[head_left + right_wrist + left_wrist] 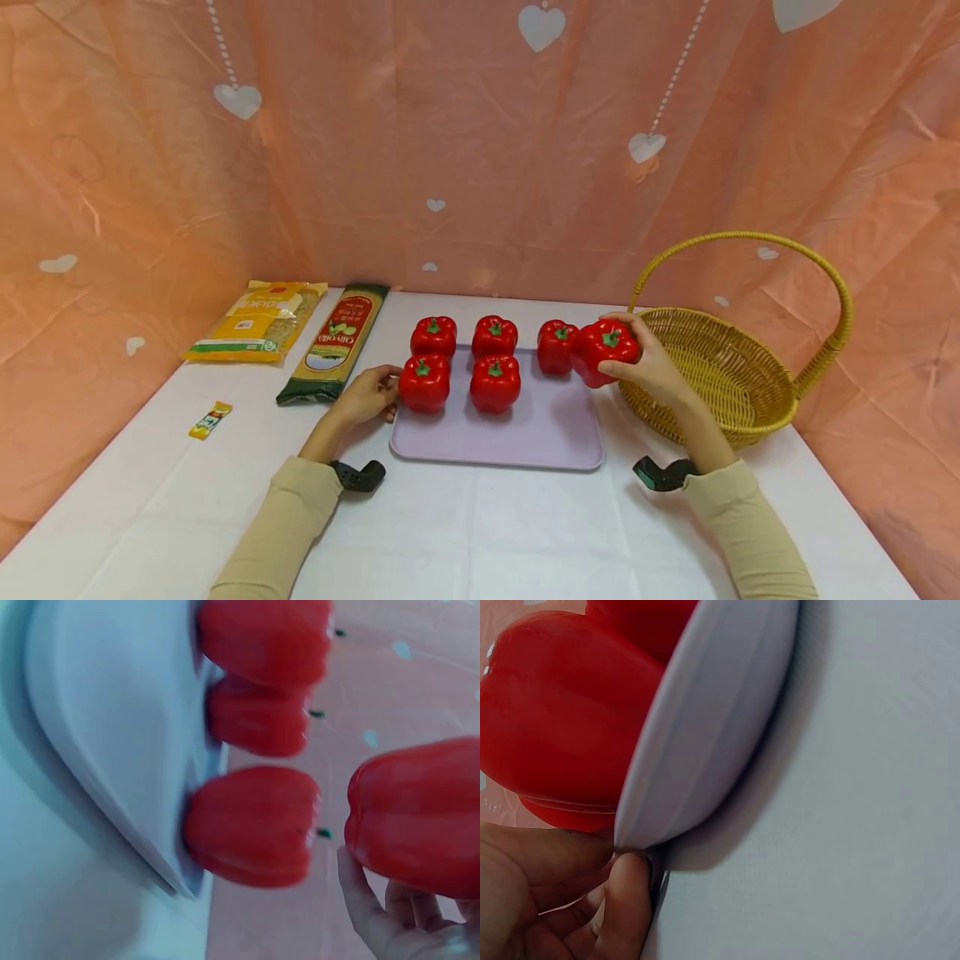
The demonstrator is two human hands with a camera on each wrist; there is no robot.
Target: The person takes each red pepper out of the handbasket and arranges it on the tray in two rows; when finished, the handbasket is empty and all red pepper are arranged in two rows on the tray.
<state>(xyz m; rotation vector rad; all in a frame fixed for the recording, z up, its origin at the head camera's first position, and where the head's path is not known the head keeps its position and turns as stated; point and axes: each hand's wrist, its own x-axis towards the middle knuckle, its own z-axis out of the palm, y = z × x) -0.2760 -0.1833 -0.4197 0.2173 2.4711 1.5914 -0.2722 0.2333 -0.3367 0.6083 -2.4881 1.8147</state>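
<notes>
My right hand (654, 368) holds a red bell pepper (600, 360) with a green stem, raised between the tray's right side and the basket. In the right wrist view, the fingers curve under this held pepper (420, 817). Several more red bell peppers stand on a pale lilac tray (495, 442), stems up, among them a front-left pepper (423, 385) and a back-right pepper (556, 347). At the tray's left edge is my left hand (367, 395). The left wrist view shows its thumb and a finger pinching the tray rim (705, 727).
A yellow wicker basket (712, 379) with a tall arched handle stands to the right. On the left lie a yellow packet of grain (258, 323), a long green-and-gold packet (335, 342) and a small sachet (211, 420). A pink curtain (480, 150) hangs behind the white table.
</notes>
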